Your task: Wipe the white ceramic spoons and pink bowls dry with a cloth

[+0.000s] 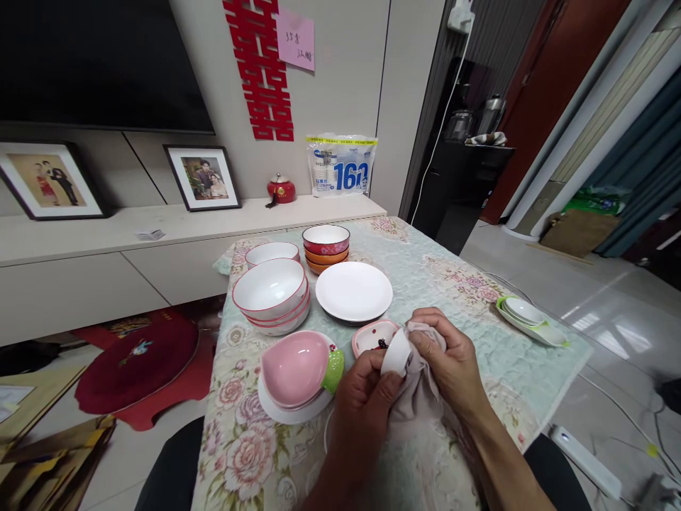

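Note:
Over the near part of the table, my left hand [367,397] grips a small white dish [396,353] by its rim, tilted on edge. My right hand [452,362] is closed on a greyish-pink cloth [418,397], its thumb pressing the fabric against the dish. Just behind the hands sits a small pink-rimmed dish [369,337] with red dots, partly hidden by them. To the left, a pink strawberry-shaped bowl [295,369] with a green leaf end rests on a white plate [274,411]. A pale round rim shows beside my left wrist, mostly covered.
Beyond stand stacked white plates [354,289], red-rimmed white bowls [271,289] and a red and orange bowl stack [326,247]. A green-edged leaf-shaped dish [532,328] holding small dishes lies near the right table edge. A red stool [138,362] stands left of the table.

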Tool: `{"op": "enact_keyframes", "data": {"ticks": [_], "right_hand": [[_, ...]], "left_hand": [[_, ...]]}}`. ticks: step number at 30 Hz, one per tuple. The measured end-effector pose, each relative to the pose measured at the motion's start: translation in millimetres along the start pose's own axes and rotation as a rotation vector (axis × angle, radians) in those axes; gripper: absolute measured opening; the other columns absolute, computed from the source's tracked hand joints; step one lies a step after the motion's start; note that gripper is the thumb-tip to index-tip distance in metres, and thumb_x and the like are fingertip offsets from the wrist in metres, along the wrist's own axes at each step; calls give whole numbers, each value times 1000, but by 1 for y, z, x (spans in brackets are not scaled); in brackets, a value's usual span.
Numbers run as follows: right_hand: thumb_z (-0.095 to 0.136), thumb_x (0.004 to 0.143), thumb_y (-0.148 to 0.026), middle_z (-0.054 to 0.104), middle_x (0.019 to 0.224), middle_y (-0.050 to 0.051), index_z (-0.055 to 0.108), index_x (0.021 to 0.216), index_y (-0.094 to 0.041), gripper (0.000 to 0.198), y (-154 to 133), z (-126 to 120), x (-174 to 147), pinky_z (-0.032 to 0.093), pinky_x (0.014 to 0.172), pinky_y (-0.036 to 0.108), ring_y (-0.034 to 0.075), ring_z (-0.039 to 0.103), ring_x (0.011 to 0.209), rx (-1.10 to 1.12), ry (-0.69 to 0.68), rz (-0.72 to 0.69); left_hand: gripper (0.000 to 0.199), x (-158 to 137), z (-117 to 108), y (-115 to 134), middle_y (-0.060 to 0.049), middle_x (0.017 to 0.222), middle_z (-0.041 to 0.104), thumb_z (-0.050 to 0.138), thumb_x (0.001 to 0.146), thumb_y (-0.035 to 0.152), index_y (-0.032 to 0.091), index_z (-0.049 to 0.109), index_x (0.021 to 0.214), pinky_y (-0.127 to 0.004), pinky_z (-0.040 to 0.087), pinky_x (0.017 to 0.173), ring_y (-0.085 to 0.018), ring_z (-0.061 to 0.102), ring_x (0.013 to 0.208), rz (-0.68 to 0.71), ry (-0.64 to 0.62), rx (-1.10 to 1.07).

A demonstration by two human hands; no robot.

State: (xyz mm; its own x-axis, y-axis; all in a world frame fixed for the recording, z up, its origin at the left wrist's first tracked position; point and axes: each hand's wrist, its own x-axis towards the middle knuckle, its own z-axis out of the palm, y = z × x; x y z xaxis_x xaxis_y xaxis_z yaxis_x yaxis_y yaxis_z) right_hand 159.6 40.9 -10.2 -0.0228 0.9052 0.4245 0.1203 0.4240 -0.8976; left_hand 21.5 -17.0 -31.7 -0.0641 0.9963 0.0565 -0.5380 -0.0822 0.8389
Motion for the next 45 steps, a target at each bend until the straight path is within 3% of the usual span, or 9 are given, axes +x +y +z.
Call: {"op": "enact_keyframes", "data": {"ticks": [6, 15, 19, 23, 26, 32, 38, 42, 45], "right_hand": [[66, 90, -17, 60, 94, 4, 77, 100, -26, 17, -20, 12, -12, 50, 73, 31, 18, 61, 85, -241, -225, -338], [71, 89, -36, 67, 84, 1, 69, 92, -22, 14, 0, 5, -3, 49, 68, 30, 19, 61, 75, -173, 113, 81], [71, 87, -29, 65, 84, 2, 68, 85, -23, 7, -4, 14, -11, 50, 71, 32, 20, 62, 79, -305, 115, -153], [62, 91, -18, 63, 93, 7, 69, 97, -22, 10, -20, 24, -19, 53, 74, 34, 22, 62, 89, -364, -56, -355], [55, 94, -14, 61, 98, 9, 69, 104, -21, 19, -28, 24, -19, 53, 76, 35, 22, 61, 92, -364, -163, -400], [57, 93, -11, 63, 90, 6, 65, 99, -21, 14, -15, 15, -11, 51, 71, 32, 20, 61, 84, -503, -5, -424], [58, 95, -14, 64, 88, 4, 64, 95, -22, 10, -23, 15, -15, 49, 70, 31, 18, 61, 83, -443, -209, -372], [59, 93, -11, 64, 90, 4, 64, 99, -21, 12, -19, 14, -11, 49, 72, 31, 19, 61, 85, -452, -56, -466], [58, 94, -11, 62, 88, 4, 64, 95, -20, 10, -17, 12, -11, 47, 69, 31, 18, 60, 82, -508, -54, -396]], "left_hand": [[7, 2, -3, 7, -2, 89, 72, 69, 88, 24, 20, 75, 90, -30, 47, 82, -19, 62, 87, 127, -38, 158], [7, 2, 2, 2, -1, 85, 74, 79, 80, 24, 18, 75, 83, -28, 49, 78, -15, 62, 81, -11, 61, -83], [14, 4, 4, 9, -1, 86, 75, 83, 75, 26, 18, 75, 83, -27, 53, 78, -14, 65, 81, -80, 114, -238], [17, 5, 4, 15, 0, 80, 73, 84, 74, 27, 18, 73, 82, -21, 51, 67, -11, 63, 71, -78, 151, -288], [14, 4, 3, 12, 0, 80, 72, 80, 79, 27, 18, 72, 86, -23, 49, 66, -12, 61, 69, -75, 100, -277], [9, 2, 2, 8, -2, 86, 75, 78, 81, 24, 18, 74, 86, -27, 51, 76, -15, 64, 81, -19, 100, -241], [4, 3, 1, 9, 2, 80, 71, 76, 83, 22, 20, 76, 87, -22, 48, 72, -11, 59, 74, 19, 114, -206], [9, 3, 2, 5, -1, 83, 74, 79, 81, 24, 18, 75, 86, -24, 50, 72, -12, 61, 76, -31, 86, -230], [9, 2, 3, 6, -2, 88, 76, 79, 80, 24, 17, 75, 86, -26, 51, 76, -15, 64, 81, -13, 107, -229]]}}
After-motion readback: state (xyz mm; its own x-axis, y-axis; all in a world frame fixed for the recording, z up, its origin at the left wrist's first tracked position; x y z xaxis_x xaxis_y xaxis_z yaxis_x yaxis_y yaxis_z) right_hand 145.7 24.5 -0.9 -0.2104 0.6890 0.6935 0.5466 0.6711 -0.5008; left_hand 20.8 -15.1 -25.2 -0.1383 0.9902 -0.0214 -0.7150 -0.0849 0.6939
